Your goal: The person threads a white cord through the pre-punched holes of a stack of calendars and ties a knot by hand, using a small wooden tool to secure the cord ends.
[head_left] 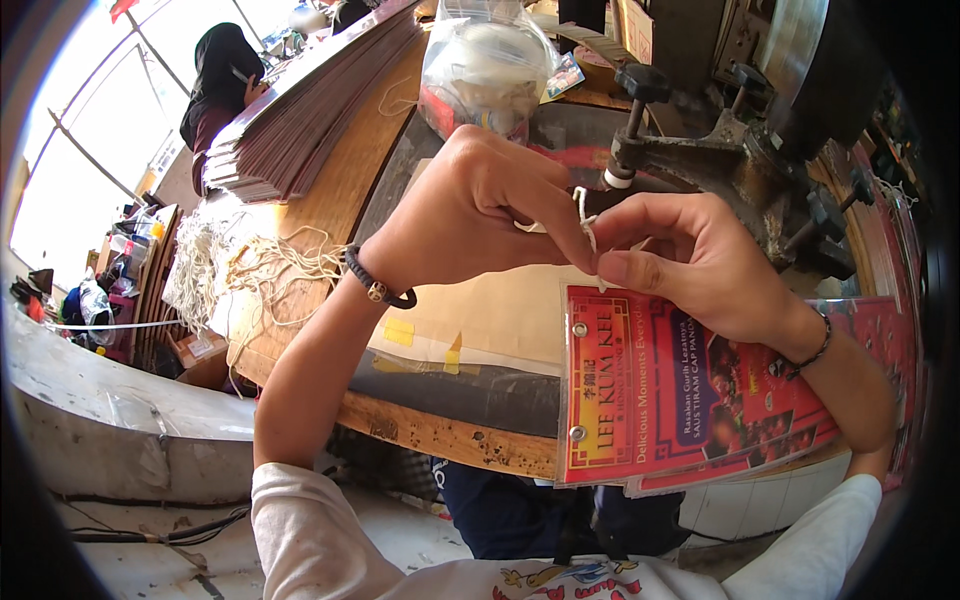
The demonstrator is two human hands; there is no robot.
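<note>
thin white string looped upright between both pinching hands.

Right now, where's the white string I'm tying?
In the head view, the white string is pinched between the left hand and right hand, just above the red card's top corner.

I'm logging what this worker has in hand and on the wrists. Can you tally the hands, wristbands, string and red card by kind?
Hands: 2, left and right
Wristbands: 2, left and right
String pinched between both hands: 1
Red card with eyelets: 1
Total: 6
</note>
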